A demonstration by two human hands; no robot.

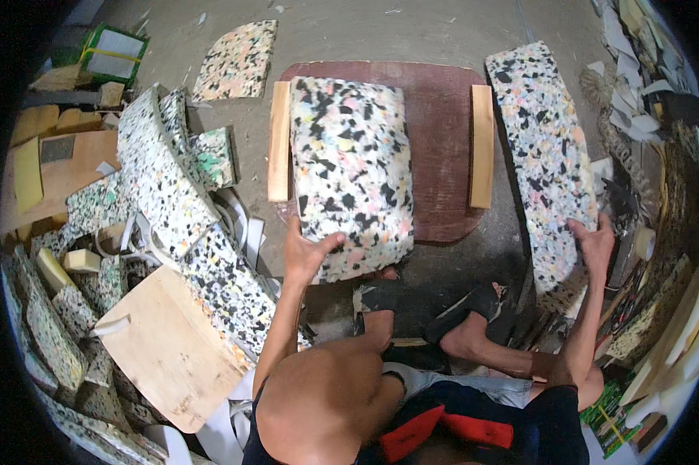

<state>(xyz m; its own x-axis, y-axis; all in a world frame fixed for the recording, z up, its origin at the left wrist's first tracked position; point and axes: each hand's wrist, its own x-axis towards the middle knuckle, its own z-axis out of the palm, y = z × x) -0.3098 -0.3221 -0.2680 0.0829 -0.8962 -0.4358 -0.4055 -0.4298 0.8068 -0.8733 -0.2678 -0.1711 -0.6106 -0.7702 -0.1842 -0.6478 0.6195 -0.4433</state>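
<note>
- Head view, left hand (307,254): at the near left corner of the pad (353,170); thumb across the top face, forefinger along the left edge, the two spread well apart. The other fingers are hidden, so I cannot tell whether they clamp the pad from below.
- Right hand (595,242): at the right edge of the strip (547,159), toward its near end; thumb over the speckled face, forefinger apart from it and pointing away from the body. I cannot tell whether the hidden fingers close on the strip.
- The pad, white foam with black, pink and yellow flecks, lies over the left part of the maroon board (446,155), its near end reaching past the board's near edge.
- Two pale wooden bars (481,147) lie along the board's left and right sides; the pad is just beside the left one.
- The strip, of similar foam, is long and slants beside the board on the right.
- Beyond the board's far left corner, a foam offcut (237,62) lies on the grey floor (341,31).
- To the left, long foam pieces (159,167) overlap near a plywood sheet (171,349).
- Two feet in dark sandals (376,301) are between the hands, near the board's close edge.
</note>
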